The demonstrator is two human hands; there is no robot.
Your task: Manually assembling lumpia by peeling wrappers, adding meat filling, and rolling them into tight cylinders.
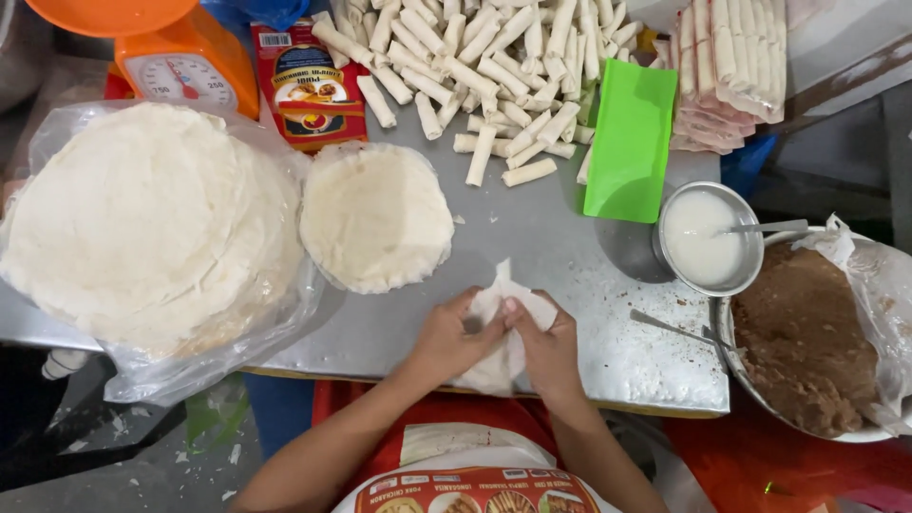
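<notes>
Pale, thin and crumpled, the wrapper (503,313) sits pinched between both hands, left hand (446,337) and right hand (549,350).

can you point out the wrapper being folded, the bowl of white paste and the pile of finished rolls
wrapper being folded (502,285): head view, on the upper flap showing above the fingers.
bowl of white paste (750,271): head view, on the metal rim at lower right.
pile of finished rolls (494,57): head view, on a roll near the pile's middle.
</notes>
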